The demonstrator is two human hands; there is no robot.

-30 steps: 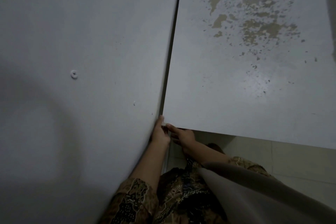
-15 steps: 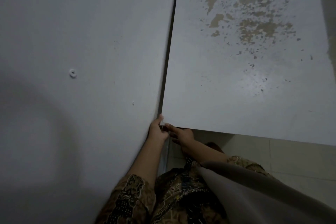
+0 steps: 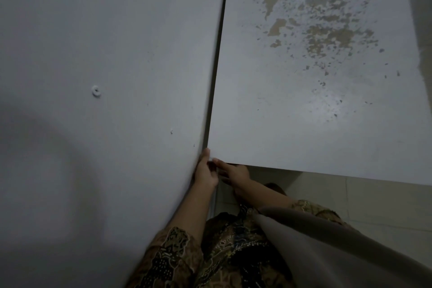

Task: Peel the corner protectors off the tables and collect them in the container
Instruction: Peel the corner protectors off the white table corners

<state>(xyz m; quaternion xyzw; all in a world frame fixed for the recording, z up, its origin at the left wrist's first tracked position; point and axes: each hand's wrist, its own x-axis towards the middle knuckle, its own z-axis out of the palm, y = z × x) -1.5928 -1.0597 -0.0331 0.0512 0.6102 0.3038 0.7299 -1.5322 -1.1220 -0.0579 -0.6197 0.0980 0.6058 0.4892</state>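
Two grey tables meet along a dark seam (image 3: 216,72). At the near left corner of the right table (image 3: 304,124) sits a small pale corner protector (image 3: 211,159), mostly covered by my fingers. My left hand (image 3: 205,172) grips that corner, thumb up against the table edge and fingers curled below. My right hand (image 3: 235,173) reaches in from the right along the front edge, and its forefinger and thumb pinch the protector. The remaining fingers are hidden under the tabletop. No container is in view.
The left table (image 3: 105,54) carries a small white ring (image 3: 96,91). The right table has a patch of peeled, brownish paint (image 3: 315,21). Pale tiled floor (image 3: 374,201) shows below the front edge. A grey cloth (image 3: 327,252) hangs at the lower right.
Both hands stay at the same table corner. My left thumb has crept slightly higher along the edge, and the view has shifted a little.
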